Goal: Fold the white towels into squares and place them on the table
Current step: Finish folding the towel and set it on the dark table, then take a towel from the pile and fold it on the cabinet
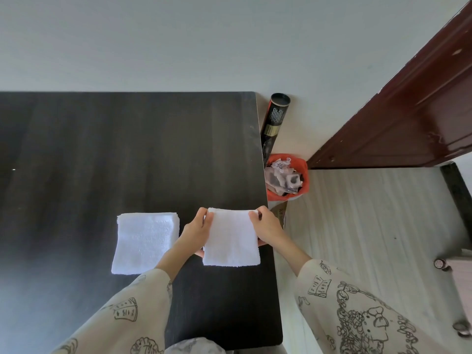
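I pinch the folded white towel (231, 238) by its two far corners, left hand (198, 229) and right hand (267, 226), above the right edge of the dark table (127, 149), beside the finished towel (145, 242) lying flat. It seems light, soft and limp, so corners and edges are the places to hold, or the layers may sag open.

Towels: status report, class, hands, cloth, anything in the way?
Left hand, right hand both pinch folded towel at far corners. Finished towel flat on table. Nothing in the way.
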Available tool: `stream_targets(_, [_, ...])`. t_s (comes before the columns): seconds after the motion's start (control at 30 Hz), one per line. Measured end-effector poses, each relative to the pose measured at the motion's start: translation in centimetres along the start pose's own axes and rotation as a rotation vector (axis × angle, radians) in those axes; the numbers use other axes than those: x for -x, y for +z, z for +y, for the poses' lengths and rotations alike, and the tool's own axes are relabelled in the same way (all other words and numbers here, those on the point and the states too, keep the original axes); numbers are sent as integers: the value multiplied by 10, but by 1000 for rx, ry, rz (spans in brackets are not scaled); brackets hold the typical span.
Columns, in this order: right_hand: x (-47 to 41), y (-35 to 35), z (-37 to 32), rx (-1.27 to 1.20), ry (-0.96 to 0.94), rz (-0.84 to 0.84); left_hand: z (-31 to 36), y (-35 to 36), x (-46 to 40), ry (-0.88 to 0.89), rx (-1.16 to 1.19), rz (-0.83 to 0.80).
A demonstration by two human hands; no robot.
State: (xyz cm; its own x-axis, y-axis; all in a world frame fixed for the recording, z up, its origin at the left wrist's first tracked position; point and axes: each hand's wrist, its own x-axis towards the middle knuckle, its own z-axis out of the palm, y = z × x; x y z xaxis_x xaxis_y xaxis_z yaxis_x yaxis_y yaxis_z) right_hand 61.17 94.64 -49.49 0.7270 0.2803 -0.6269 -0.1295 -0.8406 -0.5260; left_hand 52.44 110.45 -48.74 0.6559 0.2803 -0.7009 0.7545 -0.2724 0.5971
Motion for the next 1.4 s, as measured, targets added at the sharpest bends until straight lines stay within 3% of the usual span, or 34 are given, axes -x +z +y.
stream_targets(0.53, [12,0,7,-71,63,136,-9,-10,7,44,-154,156])
stream_targets(0.7, [35,-7,17,-202,142,158,10,-17,19,291,-272,337])
stream_targets(0.83, [72,-40,43,-344,111,193,55,5,41,482,-302,259])
stream_targets(1.07, [198,-130,132,-589,25,483,143,119,109,799,-457,-16])
stream_targets(1.17, [264,-169,197,-606,65,608,177,197,148,992,-541,-85])
stream_targets(1.27, [337,-207,267,-798,64,713,209,281,202,1133,-561,-166])
stream_targets(1.4, [436,-236,357,-747,91,918,236,396,282,1250,-482,-290])
